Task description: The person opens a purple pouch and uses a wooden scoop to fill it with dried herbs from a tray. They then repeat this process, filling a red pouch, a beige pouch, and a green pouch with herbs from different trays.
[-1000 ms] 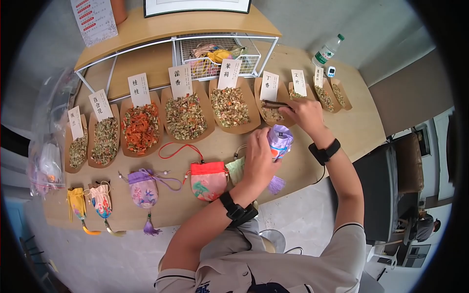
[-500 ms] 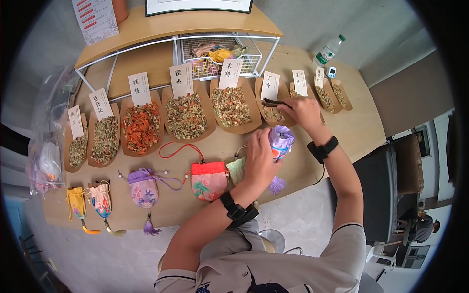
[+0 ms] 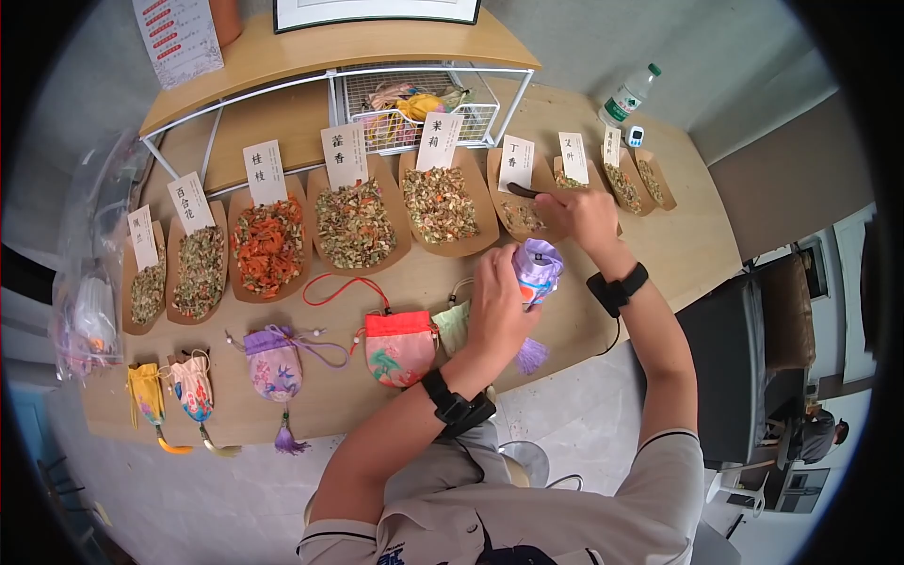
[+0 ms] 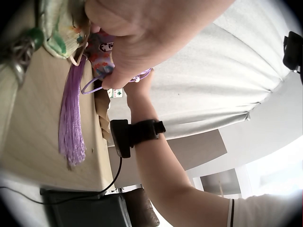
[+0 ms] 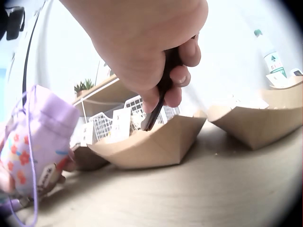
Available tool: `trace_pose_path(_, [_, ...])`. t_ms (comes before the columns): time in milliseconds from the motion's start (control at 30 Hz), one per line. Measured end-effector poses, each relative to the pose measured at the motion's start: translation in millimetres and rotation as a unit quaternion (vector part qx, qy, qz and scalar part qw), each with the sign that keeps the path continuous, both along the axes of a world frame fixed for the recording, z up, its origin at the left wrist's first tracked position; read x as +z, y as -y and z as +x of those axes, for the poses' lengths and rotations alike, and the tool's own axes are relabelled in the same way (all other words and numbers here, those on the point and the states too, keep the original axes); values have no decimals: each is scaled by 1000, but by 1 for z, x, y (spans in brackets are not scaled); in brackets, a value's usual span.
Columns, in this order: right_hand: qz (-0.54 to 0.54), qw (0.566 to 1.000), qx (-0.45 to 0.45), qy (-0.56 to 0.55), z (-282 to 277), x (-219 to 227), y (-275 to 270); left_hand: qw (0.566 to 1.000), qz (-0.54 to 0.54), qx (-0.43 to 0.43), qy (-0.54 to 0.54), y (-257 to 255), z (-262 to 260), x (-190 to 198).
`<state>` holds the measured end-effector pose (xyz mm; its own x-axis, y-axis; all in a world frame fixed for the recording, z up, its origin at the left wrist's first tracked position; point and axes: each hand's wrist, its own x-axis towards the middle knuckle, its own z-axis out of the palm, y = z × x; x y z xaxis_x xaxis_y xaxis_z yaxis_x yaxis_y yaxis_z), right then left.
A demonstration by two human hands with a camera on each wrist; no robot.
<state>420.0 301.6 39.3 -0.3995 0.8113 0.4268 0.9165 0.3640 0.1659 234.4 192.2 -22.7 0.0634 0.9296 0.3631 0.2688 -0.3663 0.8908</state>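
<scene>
My left hand (image 3: 501, 299) grips a small purple drawstring pouch (image 3: 539, 267), its mouth open and facing up, just in front of the paper trays. A purple tassel (image 4: 72, 118) hangs below it. In my right hand (image 3: 586, 218) is a pair of slim dark tongs (image 5: 164, 90), pinched between thumb and fingers. Their tip reaches over the boat-shaped paper tray (image 5: 156, 150) that holds a thin layer of dried herbs (image 3: 524, 217) and a white label card (image 3: 517, 162). Beside my left wrist lie a red-topped pouch (image 3: 400, 350) and a pale green one (image 3: 454, 326).
Several more paper trays of dried herbs, including an orange one (image 3: 267, 247), line the table. Purple (image 3: 274, 363), white (image 3: 194, 384) and yellow (image 3: 146, 393) pouches lie along the front edge. Behind stand a shelf (image 3: 339, 42), a wire basket (image 3: 424, 127) and a water bottle (image 3: 629, 96).
The tongs have turned over the herb tray: two tips showed earlier, now one curved arm shows. My right hand has shifted slightly; the left hand keeps its hold on the pouch.
</scene>
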Motion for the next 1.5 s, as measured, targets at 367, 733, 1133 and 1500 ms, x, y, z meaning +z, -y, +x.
trace_pose_path(367, [-45, 985, 62, -157, 4, 57, 84, 1000, -4, 21, 12, -4, -2, 1])
trace_pose_path(733, [-28, 988, 53, -145, 14, 56, 84, 1000, -4, 7, 24, -5, -2, 1])
trace_pose_path(1133, [-36, 999, 31, 16, 9, 14, 33, 999, -39, -15, 22, -3, -1, 2])
trace_pose_path(1500, [-30, 999, 13, 36, 0, 7, 28, 1000, -15, 0, 16, -3, -1, 0])
